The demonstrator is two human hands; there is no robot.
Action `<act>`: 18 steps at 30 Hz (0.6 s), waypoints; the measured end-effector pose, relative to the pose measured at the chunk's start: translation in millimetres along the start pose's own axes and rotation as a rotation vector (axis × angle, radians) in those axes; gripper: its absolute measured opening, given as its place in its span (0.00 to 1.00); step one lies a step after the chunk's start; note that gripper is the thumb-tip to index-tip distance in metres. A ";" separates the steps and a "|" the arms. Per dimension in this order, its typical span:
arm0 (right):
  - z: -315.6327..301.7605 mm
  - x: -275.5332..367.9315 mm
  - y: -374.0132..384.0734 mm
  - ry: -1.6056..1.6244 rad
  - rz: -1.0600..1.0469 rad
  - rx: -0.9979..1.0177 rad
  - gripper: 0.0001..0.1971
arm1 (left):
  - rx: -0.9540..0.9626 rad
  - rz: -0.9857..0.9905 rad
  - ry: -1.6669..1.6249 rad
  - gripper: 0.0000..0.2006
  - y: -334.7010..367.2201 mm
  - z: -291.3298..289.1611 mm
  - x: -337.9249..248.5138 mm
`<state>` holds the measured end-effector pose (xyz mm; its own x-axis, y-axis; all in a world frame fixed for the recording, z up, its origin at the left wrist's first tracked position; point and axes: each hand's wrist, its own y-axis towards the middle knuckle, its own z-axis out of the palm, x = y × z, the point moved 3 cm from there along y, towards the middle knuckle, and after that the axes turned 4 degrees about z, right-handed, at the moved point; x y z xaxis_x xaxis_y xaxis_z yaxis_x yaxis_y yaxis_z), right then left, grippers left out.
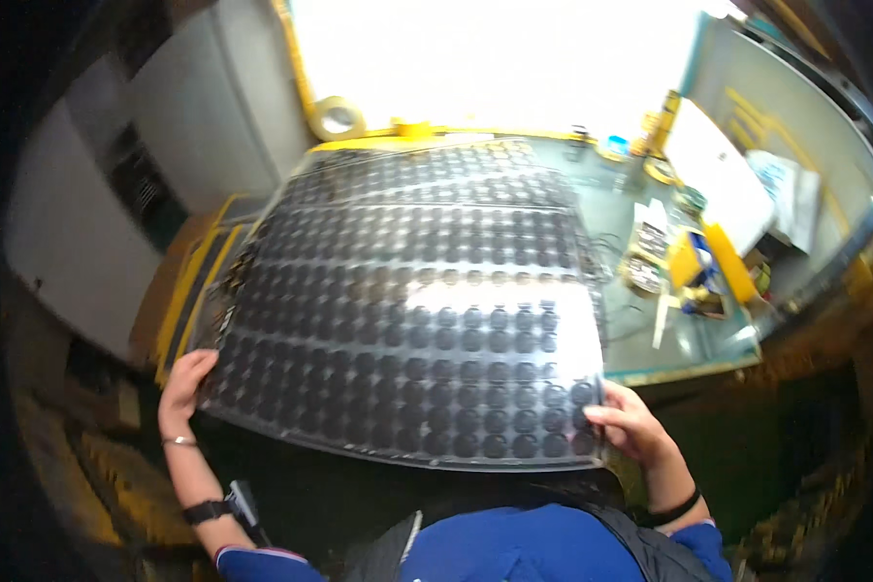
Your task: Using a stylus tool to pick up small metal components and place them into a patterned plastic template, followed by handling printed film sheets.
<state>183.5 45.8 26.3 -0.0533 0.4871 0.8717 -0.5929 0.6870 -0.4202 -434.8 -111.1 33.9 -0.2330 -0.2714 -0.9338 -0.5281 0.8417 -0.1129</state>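
Note:
A large, glossy dark sheet (407, 359) with rows of round shapes spans the middle of the view, its near edge sticking out past the table toward me. My left hand (190, 383) is closed on its near left edge. At the near right corner, my right hand (634, 423) pinches the sheet with the thumb on top. Glare whitens part of the surface on the right. More sheets of the same pattern (427, 170) appear at the far side, overlapping; how many layers there are I cannot tell.
A glass-topped table (640, 359) lies beneath, with a bright white panel (495, 68) behind it. A tape roll (338, 118) stands at the back left. To the right are a yellow holder (729, 264), small clear packs (642, 272) and a white strip (662, 315). Grey cabinets (78, 223) line the left.

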 end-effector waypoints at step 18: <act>-40.1 68.5 103.0 -0.054 -0.243 -0.226 0.14 | -0.004 0.131 0.005 0.08 -27.0 28.1 -11.3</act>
<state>151.0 171.5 32.6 0.0221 0.2693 0.9628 -0.4002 0.8849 -0.2383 -395.0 -117.6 38.0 -0.3046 -0.1618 -0.9387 -0.4957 0.8684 0.0111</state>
